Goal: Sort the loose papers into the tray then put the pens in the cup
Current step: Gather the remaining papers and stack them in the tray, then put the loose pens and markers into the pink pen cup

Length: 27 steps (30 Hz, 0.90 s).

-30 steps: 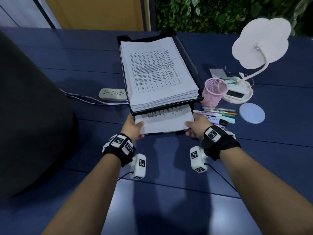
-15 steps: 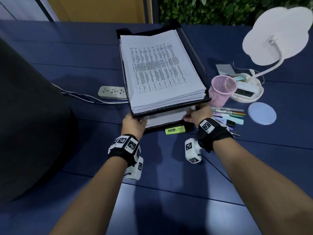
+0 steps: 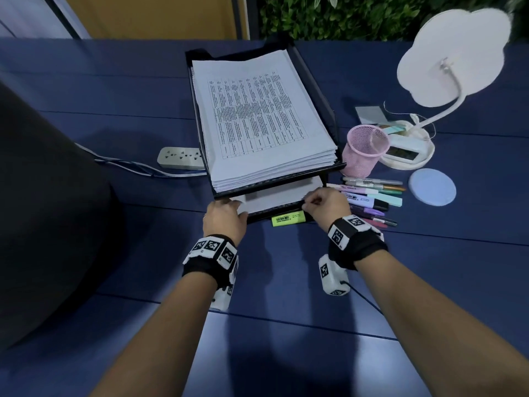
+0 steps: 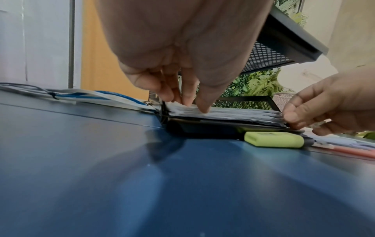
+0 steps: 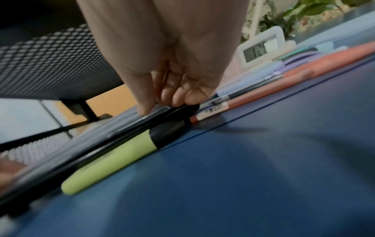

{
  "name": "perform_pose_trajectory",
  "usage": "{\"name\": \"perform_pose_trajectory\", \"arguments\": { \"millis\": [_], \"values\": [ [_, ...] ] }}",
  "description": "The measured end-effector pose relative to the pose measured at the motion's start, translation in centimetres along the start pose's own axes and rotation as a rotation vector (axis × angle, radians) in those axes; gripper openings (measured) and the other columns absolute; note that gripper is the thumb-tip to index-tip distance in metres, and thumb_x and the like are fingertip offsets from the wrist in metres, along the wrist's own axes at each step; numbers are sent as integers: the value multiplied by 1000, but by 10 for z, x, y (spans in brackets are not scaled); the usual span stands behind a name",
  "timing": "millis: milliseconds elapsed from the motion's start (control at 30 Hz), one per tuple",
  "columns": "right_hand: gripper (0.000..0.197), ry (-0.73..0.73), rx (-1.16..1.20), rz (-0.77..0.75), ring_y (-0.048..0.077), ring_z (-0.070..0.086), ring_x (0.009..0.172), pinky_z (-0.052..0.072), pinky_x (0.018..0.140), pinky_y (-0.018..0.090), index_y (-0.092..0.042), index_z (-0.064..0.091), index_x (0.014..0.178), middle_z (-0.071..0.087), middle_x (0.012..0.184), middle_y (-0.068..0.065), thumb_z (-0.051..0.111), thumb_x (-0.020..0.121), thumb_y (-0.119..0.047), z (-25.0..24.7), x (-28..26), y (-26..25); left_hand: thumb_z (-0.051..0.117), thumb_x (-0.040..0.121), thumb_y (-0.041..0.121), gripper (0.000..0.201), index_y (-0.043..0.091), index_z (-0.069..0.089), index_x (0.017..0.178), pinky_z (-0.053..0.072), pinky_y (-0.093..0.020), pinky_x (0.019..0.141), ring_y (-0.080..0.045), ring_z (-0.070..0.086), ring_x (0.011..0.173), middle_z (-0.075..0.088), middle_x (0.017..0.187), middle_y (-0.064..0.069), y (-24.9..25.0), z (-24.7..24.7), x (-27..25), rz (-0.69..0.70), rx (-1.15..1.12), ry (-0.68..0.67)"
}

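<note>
from the head view, the left hand [image 3: 224,217] and the right hand [image 3: 326,203] sit at the two front corners of the lower shelf of the black tray [image 3: 329,167], fingertips on the front edge of the papers [image 3: 274,196] lying there; a fuller stack fills the upper shelf. the papers look thin and floppy, likely to fan or buckle if shoved from one side, so both corners are the sensible hold. the pens [image 3: 372,196] lie loose on the counter [image 3: 286,282] beside the pink cup [image 3: 363,150], a green highlighter [image 3: 287,218] just in front of the tray. from the left wrist, fingers [image 4: 201,105] point down nearly straight, tips on the stack, grip loose and holding nothing. from the right wrist, blurred, the fingers [image 5: 178,96] curl down over the stack's corner and the tray lip; whether they pinch it cannot be told.
</note>
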State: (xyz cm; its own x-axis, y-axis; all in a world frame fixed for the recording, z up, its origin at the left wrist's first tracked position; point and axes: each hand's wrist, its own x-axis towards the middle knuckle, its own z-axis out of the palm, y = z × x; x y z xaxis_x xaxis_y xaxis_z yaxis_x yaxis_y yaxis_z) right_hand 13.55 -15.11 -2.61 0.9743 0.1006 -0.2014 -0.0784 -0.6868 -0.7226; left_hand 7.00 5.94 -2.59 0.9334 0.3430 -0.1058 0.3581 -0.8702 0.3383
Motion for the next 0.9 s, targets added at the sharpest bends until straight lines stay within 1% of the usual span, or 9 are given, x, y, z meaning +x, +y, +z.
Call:
{"name": "perform_pose_trajectory", "arguments": {
  "millis": [33,100,200,367,533,600,700,800,900],
  "values": [
    [12,-46,-89,-46,26,60,99,47,82,25,-9,72,89,67,93,6,72,79,-16,1,-3,2,58,90,30,35,16,63,122,45,-42,94,-31,46,118,57,125,-9,1,-1,-3,9,23,-4],
    [22,-137,-358,-132,26,46,114,42,94,33,-18,71,102,62,106,3,69,82,-25,2,-10,3,59,90,30,36,16,61,123,42,-42,95,-32,46,116,55,125,-11,4,-1,-9,25,46,4],
    [32,-201,-598,-193,25,36,121,31,98,37,-28,62,118,54,124,0,63,87,-30,1,-17,0,60,89,30,36,18,61,123,35,-41,98,-29,44,117,52,127,-7,8,3,-21,59,38,30],
    [26,-208,-638,-201,26,46,113,37,90,35,-22,59,109,58,117,2,64,85,-26,-5,-26,5,59,89,26,28,19,64,115,29,-36,99,-24,42,118,52,124,-2,17,14,-38,155,-1,4],
    [30,-194,-619,-71,26,52,110,40,89,36,-23,56,109,64,111,1,67,82,-28,-20,-42,28,60,90,28,37,15,58,125,36,-35,103,-22,43,124,51,130,-2,26,28,-48,293,-56,-174],
    [31,-165,-593,-16,27,55,108,43,88,35,-23,58,109,65,111,3,69,81,-28,-29,-48,37,59,90,34,49,17,49,135,30,-36,110,-22,34,133,43,142,-2,33,34,-54,348,-41,-277],
    [29,-130,-564,79,28,55,108,45,86,35,-21,57,107,62,112,6,68,81,-24,-44,-57,49,58,88,48,78,20,20,151,6,-38,119,-20,6,147,13,159,0,45,43,-64,417,41,-454],
    [29,-121,-580,144,28,52,112,44,89,38,-19,53,108,57,118,5,64,82,-20,-56,-65,60,53,84,61,95,25,-1,152,-9,-46,117,-22,-16,146,-13,159,1,56,51,-72,433,196,-554],
    [36,-129,-639,203,28,52,115,41,92,41,-19,49,115,55,121,5,60,82,-15,-66,-69,66,52,83,65,98,26,-7,152,-13,-49,114,-23,-22,144,-19,158,0,62,55,-75,402,230,-577]
  ]
}}
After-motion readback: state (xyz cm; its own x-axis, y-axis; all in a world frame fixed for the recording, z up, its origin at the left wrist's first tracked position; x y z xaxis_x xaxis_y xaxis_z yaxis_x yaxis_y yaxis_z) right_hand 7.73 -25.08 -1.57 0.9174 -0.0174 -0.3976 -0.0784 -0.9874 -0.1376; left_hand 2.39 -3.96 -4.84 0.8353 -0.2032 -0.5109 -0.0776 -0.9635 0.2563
